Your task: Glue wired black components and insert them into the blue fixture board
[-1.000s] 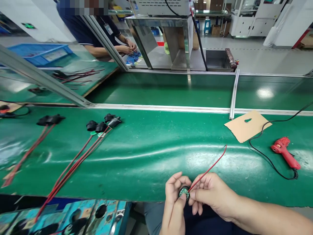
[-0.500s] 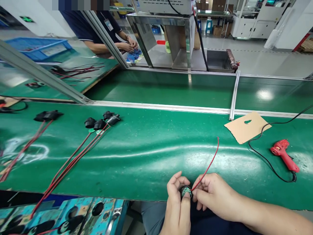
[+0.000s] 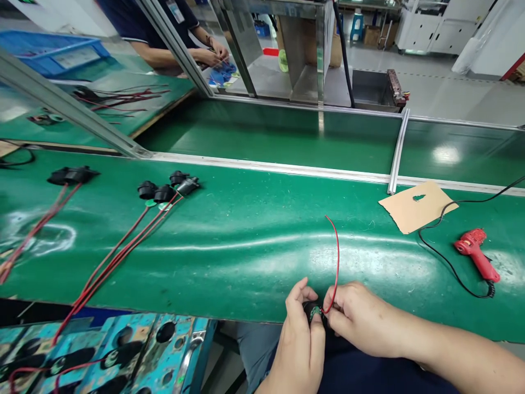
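Between my hands, at the front edge of the green bench, is a small round black housing (image 3: pixel 310 311) with a green circuit board showing in its mouth. My left hand (image 3: pixel 301 336) is closed around it, thumb resting at the board. A red wire (image 3: pixel 338 257) rises from the board and curves up over the bench. With fingers pinched at its lower end, my right hand (image 3: pixel 353 312) holds the red wire close to the housing. Several similar black housings (image 3: pixel 164 193) with red wires lie to the left on the bench.
A red glue gun (image 3: pixel 476 253) with a black cord and a piece of cardboard (image 3: pixel 417 207) lie to the right. At lower left stands a blue fixture (image 3: pixel 159 350) holding black parts. Metal framing (image 3: pixel 262 168) borders the bench's back. Across it, a co-worker's hands (image 3: pixel 217 53) handle something blue.
The red wire's free end has swung left, and the wire now stands more upright. The housing is tilted differently in my left hand. The whole view has shifted slightly.
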Demonstrator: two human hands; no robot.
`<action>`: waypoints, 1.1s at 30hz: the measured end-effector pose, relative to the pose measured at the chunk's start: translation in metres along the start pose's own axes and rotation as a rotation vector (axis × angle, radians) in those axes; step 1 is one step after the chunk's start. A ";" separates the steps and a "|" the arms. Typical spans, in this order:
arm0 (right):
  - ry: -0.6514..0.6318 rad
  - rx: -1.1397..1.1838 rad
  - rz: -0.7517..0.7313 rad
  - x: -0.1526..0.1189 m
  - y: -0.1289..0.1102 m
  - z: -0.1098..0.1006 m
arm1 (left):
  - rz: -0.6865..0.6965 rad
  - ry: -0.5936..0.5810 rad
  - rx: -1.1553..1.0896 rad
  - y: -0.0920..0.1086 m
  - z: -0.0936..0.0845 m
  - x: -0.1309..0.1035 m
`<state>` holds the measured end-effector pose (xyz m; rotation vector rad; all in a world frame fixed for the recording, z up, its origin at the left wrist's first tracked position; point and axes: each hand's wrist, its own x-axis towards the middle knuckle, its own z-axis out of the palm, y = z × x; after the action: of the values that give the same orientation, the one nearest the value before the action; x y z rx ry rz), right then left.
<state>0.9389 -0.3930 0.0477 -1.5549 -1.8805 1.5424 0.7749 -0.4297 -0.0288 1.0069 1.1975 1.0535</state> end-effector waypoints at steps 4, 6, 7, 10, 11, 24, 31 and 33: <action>-0.038 0.014 0.017 0.001 -0.003 -0.002 | -0.020 -0.012 -0.027 -0.001 -0.001 0.001; -0.027 0.020 0.022 0.002 -0.003 -0.002 | -0.011 -0.006 -0.016 0.000 0.000 0.000; -0.017 0.018 0.021 0.003 -0.002 -0.001 | -0.003 -0.001 0.011 0.000 0.002 -0.001; 0.015 0.004 0.002 0.005 0.000 0.001 | 0.034 0.016 0.143 0.002 0.006 -0.004; 0.024 0.001 -0.004 0.006 0.001 0.003 | 0.043 0.018 0.183 0.003 0.007 -0.004; 0.029 0.387 0.102 0.009 0.014 0.014 | -0.311 -0.141 -0.418 0.000 -0.004 0.007; -0.019 0.711 0.097 0.008 0.014 0.015 | -0.427 -0.215 -0.677 0.008 -0.011 0.009; -0.032 0.733 0.063 0.006 0.013 0.016 | -0.406 -0.204 -0.717 0.006 -0.010 0.009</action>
<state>0.9315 -0.3986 0.0281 -1.2429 -1.0662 1.9764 0.7647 -0.4192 -0.0258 0.2829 0.7181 0.9191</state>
